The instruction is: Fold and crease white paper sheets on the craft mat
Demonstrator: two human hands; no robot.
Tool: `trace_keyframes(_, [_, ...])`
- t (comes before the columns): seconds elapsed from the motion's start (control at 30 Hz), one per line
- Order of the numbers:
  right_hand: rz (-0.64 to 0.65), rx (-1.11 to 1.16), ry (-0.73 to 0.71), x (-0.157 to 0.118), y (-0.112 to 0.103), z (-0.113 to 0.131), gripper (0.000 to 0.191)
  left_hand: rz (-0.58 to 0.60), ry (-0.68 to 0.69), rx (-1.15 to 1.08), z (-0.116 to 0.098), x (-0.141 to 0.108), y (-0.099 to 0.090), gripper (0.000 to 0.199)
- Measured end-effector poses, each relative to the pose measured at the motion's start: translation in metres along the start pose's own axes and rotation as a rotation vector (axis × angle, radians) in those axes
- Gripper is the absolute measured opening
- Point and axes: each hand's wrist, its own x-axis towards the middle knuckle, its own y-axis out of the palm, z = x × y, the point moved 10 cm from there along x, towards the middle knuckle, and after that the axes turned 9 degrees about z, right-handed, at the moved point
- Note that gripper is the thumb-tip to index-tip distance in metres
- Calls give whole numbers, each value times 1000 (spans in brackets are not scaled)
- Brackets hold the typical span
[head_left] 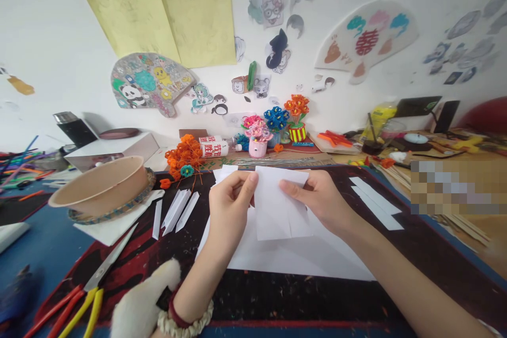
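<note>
Folded paper [279, 211] between both hands [232, 206], pinched at its edges, apparently by thumbs.

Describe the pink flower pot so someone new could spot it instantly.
Find the white wall, then look along its foot. The pink pot stands left of the blue flowers and the striped pot. Its blooms are pink; its neighbours' are blue and orange.
</note>
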Motion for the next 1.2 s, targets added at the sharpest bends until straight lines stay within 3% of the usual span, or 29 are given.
trace_keyframes(0.53, [21,98,-19,0,2,-3,30,-6,17,108,-4,-1,-1,28])
trace_keyframes(0.97, [-172,48,-8,-2,-23,-1,32,338,-196,16,21,-4,35,34])
trace_keyframes(1.2, [-189,37,1,-2,-25,-1,34,332,-262,-67,22,-8,39,32])
